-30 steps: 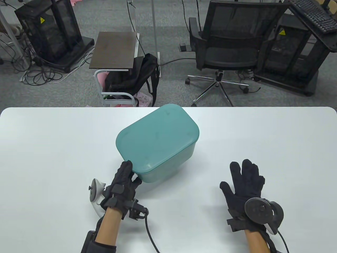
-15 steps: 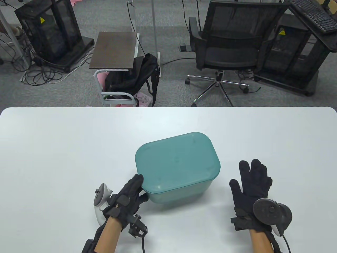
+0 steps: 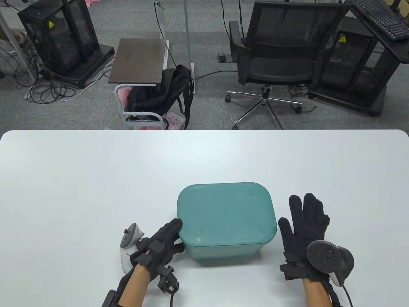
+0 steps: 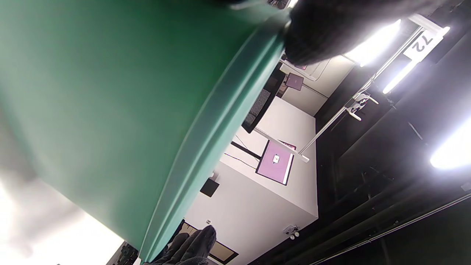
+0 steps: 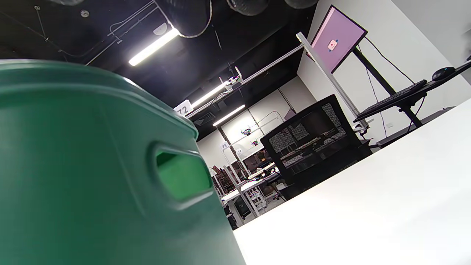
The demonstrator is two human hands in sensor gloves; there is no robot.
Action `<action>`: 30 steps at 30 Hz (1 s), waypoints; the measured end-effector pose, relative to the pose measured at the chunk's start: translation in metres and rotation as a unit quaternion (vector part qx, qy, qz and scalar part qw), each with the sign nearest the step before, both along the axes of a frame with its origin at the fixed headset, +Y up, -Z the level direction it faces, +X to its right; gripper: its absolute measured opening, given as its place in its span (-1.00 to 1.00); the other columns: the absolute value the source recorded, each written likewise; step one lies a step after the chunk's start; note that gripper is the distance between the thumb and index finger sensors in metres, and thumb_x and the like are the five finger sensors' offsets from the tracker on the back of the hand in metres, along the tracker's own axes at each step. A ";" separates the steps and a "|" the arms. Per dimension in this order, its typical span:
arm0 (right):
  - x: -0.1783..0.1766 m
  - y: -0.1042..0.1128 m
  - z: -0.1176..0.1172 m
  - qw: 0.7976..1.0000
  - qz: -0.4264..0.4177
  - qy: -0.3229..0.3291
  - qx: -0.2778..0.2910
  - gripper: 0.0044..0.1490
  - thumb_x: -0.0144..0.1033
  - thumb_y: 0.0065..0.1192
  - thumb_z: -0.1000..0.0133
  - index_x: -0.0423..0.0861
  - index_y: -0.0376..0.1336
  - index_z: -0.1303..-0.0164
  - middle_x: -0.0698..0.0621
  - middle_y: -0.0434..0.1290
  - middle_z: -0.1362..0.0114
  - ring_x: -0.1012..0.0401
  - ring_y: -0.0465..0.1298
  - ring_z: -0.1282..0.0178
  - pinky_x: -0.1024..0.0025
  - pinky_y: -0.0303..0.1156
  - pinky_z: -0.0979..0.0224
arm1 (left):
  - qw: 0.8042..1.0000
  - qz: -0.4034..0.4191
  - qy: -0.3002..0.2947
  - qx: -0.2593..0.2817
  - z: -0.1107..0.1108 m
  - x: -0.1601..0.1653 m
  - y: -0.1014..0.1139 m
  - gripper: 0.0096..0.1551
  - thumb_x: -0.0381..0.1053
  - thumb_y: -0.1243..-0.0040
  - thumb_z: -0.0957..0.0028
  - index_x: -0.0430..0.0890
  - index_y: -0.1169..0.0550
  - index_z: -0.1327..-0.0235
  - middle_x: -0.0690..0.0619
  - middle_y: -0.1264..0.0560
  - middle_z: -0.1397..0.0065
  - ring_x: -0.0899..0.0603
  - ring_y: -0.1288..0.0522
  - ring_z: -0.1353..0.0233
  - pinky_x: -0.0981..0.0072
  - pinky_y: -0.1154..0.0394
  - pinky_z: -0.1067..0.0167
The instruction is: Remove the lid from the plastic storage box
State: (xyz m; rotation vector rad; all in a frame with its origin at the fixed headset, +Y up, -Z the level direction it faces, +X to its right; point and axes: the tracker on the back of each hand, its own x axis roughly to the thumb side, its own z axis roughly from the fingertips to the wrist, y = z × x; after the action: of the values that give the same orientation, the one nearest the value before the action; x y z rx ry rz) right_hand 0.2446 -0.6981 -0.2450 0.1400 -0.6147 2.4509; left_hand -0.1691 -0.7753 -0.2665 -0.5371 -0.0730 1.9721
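- The storage box [image 3: 227,224] sits in the lower middle of the table view, lid [image 3: 225,213] on, its long axis running left to right across the frame.
- My left hand [image 3: 158,245] grips the box's lower-left corner, fingers [image 3: 174,227] on the lid edge, thumb against the wall below.
- My right hand [image 3: 303,227] lies open and flat on the table [image 3: 64,192], just beside the box's right end, holding nothing.
- The lid lies between both hands; I judge the left one nearer.
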 end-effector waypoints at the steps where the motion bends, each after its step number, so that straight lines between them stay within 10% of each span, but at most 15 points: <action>1: 0.000 0.000 0.000 1.000 0.000 0.000 0.000 -0.03 0.44 -0.36 -0.28 0.00 -0.06 -0.75 -0.26 -0.17 -0.78 -0.31 -0.13 -0.68 -0.51 -0.17 -0.44 | 1.000 -0.002 -0.001 -0.002 0.000 0.000 -0.001 -0.20 0.33 -0.04 -0.25 -0.29 -0.33 -0.39 -0.41 0.35 -0.60 -0.58 0.30 -0.51 -0.56 0.09 -0.23; 21: -0.010 0.014 0.010 1.000 0.015 0.011 0.018 -0.03 0.44 -0.31 -0.29 -0.01 -0.05 -0.74 -0.27 -0.17 -0.78 -0.31 -0.14 -0.68 -0.52 -0.18 -0.44 | 0.997 0.067 -0.009 -0.025 -0.003 -0.002 -0.025 -0.26 0.31 0.18 -0.30 -0.25 -0.35 -0.42 -0.38 0.37 -0.61 -0.55 0.36 -0.51 -0.49 0.17 -0.29; 30: -0.107 0.046 0.036 0.985 0.122 0.123 -0.005 -0.02 0.45 -0.16 -0.30 0.00 -0.05 -0.76 -0.27 -0.18 -0.79 -0.32 -0.15 -0.69 -0.53 -0.20 -0.44 | 0.997 0.071 -0.007 -0.040 -0.004 -0.001 -0.029 -0.42 0.19 0.16 -0.32 -0.18 -0.42 -0.35 -0.34 0.38 -0.62 -0.52 0.37 -0.52 -0.48 0.19 -0.30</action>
State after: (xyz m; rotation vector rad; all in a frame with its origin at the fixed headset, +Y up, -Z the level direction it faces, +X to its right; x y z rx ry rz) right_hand 0.1375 -0.6523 -0.2095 0.5343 -0.5010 2.6140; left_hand -0.1700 -0.8040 -0.2707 -0.6132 -0.0424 2.1178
